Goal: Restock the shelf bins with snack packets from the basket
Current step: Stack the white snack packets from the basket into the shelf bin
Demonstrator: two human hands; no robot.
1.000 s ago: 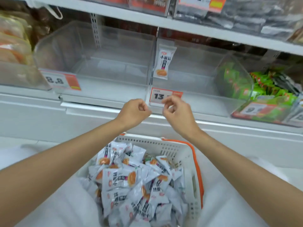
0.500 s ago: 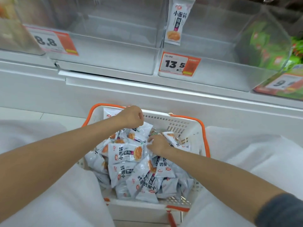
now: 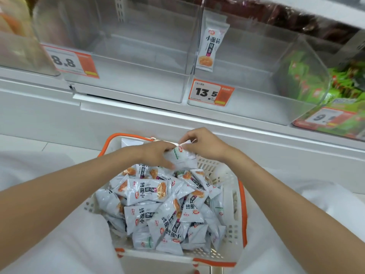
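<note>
Left bin (image 3: 128, 76): clear plastic, on the shelf above and to the left of the basket (image 3: 242, 214); an orange tag (image 3: 69, 61) on its front reads 8.8.
Left hand (image 3: 156, 154): over the far end of the basket, fingers curled round the left side of a packet (image 3: 182, 158).
Held packet: just above the basket's far rim, between both hands; pale grey-white with small green print and a red round logo near the top.
Right hand (image 3: 203, 144): over the basket's far right corner, fingertips pinching the packet's top edge.
Basket: white with holes in its walls and orange trim.
Pile of packets (image 3: 158, 204): fills the basket; grey-white pillow packs with black characters and an orange food picture, lying at all angles.
Sample packet (image 3: 210, 46): the same kind, upright on the divider above the basket.
Right bin (image 3: 246, 99): clear, above and right of the basket, tagged 13.5.
Green packets (image 3: 308, 76): in the bin far right of the basket.
</note>
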